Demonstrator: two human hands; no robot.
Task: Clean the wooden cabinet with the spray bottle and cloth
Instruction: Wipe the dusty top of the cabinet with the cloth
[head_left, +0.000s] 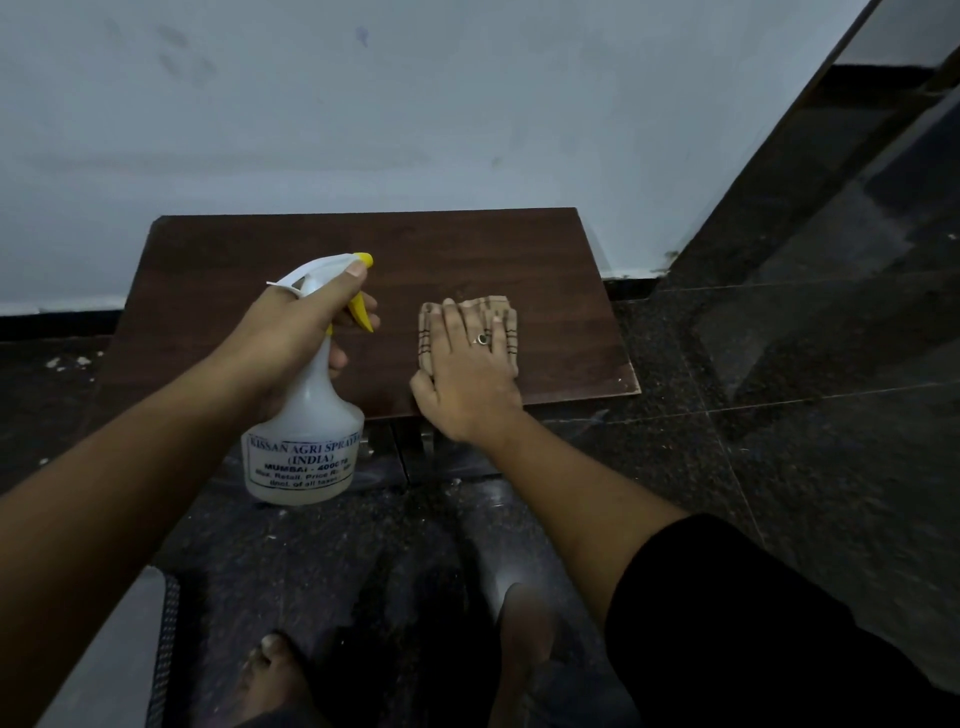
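Observation:
The dark brown wooden cabinet top (234, 260) sits low against a pale wall, seen from above. My left hand (291, 338) grips the neck of a translucent white spray bottle (304, 441) with a yellow trigger and nozzle, held above the cabinet's front left edge; my fingers rest on the trigger and the nozzle points toward the far right. My right hand (467, 374) lies flat, fingers spread, pressing a folded beige cloth (491, 312) with dark stripes onto the cabinet top near its front right. A ring sits on one finger.
Dark speckled stone floor (779, 493) surrounds the cabinet. A glossy dark panel (831, 234) rises at the right. My bare feet (275, 670) stand on the floor in front. A grey object with a perforated edge (130, 649) lies at bottom left.

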